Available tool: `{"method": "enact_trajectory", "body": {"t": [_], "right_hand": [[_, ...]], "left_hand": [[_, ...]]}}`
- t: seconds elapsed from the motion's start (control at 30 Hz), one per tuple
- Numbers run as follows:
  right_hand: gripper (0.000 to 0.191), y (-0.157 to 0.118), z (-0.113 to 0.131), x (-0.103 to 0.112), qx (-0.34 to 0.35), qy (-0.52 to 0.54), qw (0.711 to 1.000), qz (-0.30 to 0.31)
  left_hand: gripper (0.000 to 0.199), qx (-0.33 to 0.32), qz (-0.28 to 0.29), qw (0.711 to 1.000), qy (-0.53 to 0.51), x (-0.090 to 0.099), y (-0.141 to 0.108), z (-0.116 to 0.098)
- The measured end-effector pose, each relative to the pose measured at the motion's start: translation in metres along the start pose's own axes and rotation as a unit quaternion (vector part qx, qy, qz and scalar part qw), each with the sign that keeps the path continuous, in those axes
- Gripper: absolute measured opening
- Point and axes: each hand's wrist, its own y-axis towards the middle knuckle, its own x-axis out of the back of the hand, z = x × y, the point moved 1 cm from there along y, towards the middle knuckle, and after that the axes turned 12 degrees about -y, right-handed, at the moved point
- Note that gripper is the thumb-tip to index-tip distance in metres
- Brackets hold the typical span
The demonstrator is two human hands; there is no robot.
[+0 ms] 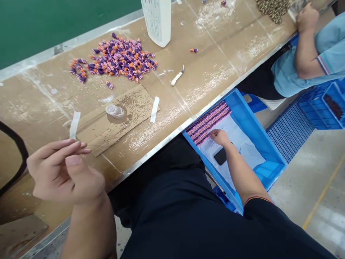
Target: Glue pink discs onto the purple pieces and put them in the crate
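Left hand (63, 172) above the bench (215, 54), its fingers half-curled and empty; right hand (219, 137) on pink-purple rows (207, 121) (fingers' grip unclear) in a blue crate (244, 111).

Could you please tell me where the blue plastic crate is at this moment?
In the head view, the blue plastic crate sits right of centre, just below the table's metal edge, with the right hand reaching in over the white sheet.
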Motion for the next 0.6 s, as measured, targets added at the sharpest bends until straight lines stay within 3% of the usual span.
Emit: {"method": "enact_trajectory", "body": {"t": [0.27, 0.37, 0.47, 0.6], "right_hand": [[0.021, -0.007, -0.008, 0.0, -0.052, 0.079, 0.995, -0.039], [0.031, -0.034, -0.027, 0.001, -0.145, 0.097, 0.979, -0.101], [0.05, -0.075, -0.044, -0.013, -0.279, 0.106, 0.943, -0.147], [0.082, -0.113, -0.046, -0.05, -0.425, 0.129, 0.887, -0.13]], "left_hand": [[0.039, -0.016, 0.042, 0.999, -0.027, 0.003, -0.002, -0.002], [0.039, -0.012, 0.042, 0.999, -0.03, 0.005, -0.002, 0.0], [0.037, 0.009, 0.029, 0.999, -0.024, 0.006, -0.003, 0.001], [0.034, 0.021, 0.023, 0.999, -0.037, 0.01, -0.006, -0.002]]}}
